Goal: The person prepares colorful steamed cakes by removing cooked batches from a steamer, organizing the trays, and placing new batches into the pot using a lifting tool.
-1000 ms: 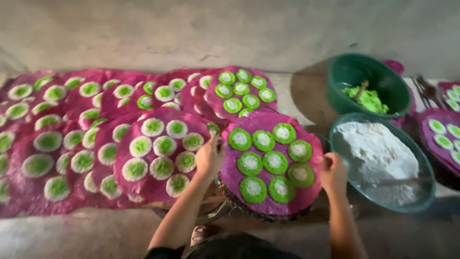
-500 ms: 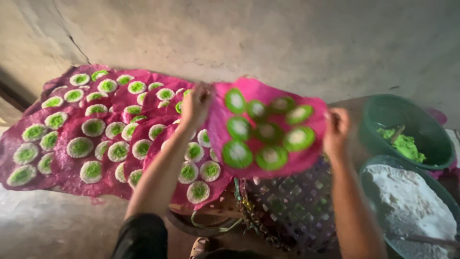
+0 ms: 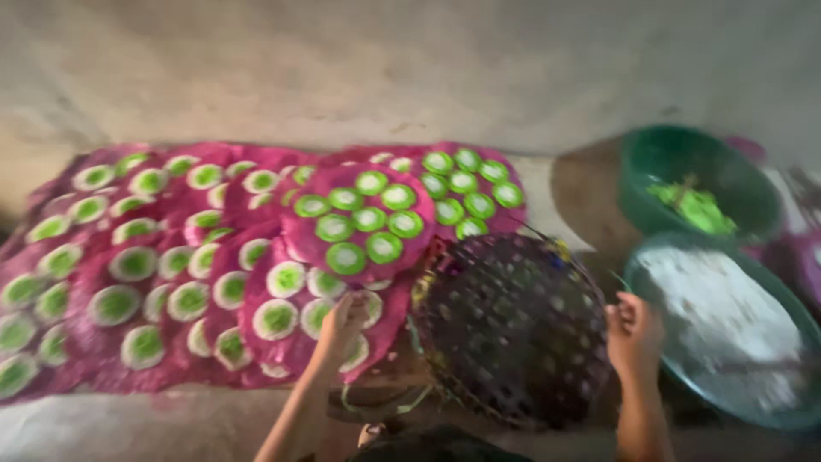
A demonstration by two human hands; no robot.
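Seen from the head camera: left hand [image 3: 342,321] resting loosely curled on the edge of overlapping magenta round sheets dotted with green-white discs [image 3: 355,224], right hand [image 3: 634,332] closed around the rim of the dark woven round tray [image 3: 513,329], tilted between the sheets and the green basin of white powder [image 3: 727,334], probably for steadying.

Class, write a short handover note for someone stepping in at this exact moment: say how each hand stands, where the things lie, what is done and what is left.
Left hand: on the edge of the nearest pink sheet.
Right hand: curled shut at the rim of the round woven tray, which lies bare.
Done: many pink sheets with green-and-white discs overlap along the ledge, one on top.
Left: white powder in the basin, green pieces in the green bowl.
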